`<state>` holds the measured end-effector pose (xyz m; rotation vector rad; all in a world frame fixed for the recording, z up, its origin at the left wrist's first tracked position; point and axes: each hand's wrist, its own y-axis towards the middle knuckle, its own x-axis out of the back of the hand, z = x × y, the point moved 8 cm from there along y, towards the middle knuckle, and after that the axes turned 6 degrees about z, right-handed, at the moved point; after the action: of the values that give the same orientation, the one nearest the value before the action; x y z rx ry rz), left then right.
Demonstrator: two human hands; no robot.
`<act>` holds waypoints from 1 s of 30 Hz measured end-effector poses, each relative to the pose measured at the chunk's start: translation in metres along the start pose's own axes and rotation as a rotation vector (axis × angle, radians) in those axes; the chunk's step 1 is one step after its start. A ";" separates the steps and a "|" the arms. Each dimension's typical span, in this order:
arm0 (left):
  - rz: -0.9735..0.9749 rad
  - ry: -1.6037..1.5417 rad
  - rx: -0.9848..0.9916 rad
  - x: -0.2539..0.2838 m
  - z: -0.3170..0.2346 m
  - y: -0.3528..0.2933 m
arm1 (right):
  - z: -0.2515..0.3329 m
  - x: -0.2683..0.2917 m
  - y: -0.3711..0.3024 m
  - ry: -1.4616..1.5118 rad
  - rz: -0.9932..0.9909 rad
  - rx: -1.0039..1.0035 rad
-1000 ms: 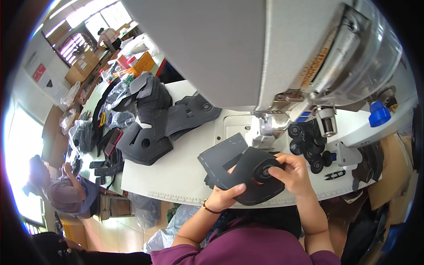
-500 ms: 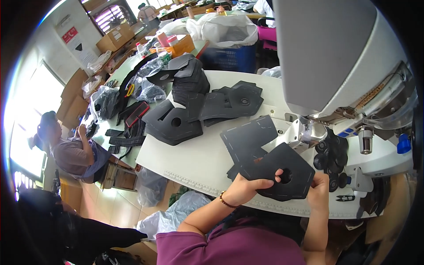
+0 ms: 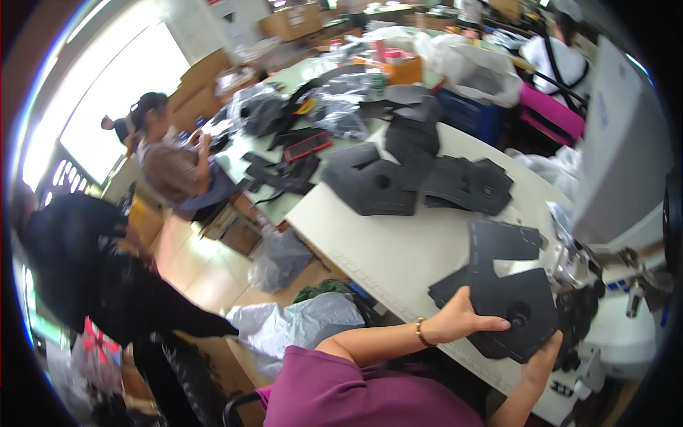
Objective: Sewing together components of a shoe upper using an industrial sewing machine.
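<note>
My left hand (image 3: 461,320) grips a flat black panel (image 3: 487,267) by its left side, thumb pressed on top. The panel has a notch, pale stitch marks along its edges and a round hole, where a dark round shape (image 3: 518,314) shows; whether it is a separate disc I cannot tell. At the lower right corner, my right hand (image 3: 543,361) pinches the panel's edge. Another black piece (image 3: 449,285) lies under it on the left. Similar panels are stacked farther back on the white table: a left stack (image 3: 363,186), a right stack (image 3: 466,186) and a taller pile (image 3: 413,135).
A sewing machine (image 3: 620,153) stands at the right, with several round black discs (image 3: 580,313) by its base. A red-edged phone (image 3: 308,146) and black straps (image 3: 281,173) lie at the back left. A seated person (image 3: 171,160) and someone in black (image 3: 85,263) are at the left.
My view has swung left, so the table shifts rightward in the picture. My right hand has come onto the panel's lower corner. The fingertip in the hole no longer shows.
</note>
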<state>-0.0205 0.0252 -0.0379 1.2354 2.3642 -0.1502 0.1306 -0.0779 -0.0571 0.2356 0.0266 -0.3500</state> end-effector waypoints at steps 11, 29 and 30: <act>-0.038 -0.088 0.031 0.013 0.002 -0.012 | -0.001 -0.014 0.009 0.184 -0.095 0.079; -0.067 -0.030 -0.045 0.013 -0.003 -0.007 | -0.014 -0.019 0.013 0.427 -0.114 -0.166; -0.056 -0.052 -0.067 0.013 -0.004 -0.007 | -0.018 -0.019 0.014 0.570 -0.166 -0.229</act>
<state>-0.0336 0.0321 -0.0412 1.1219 2.3407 -0.1189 0.1180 -0.0541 -0.0705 0.0999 0.6480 -0.4325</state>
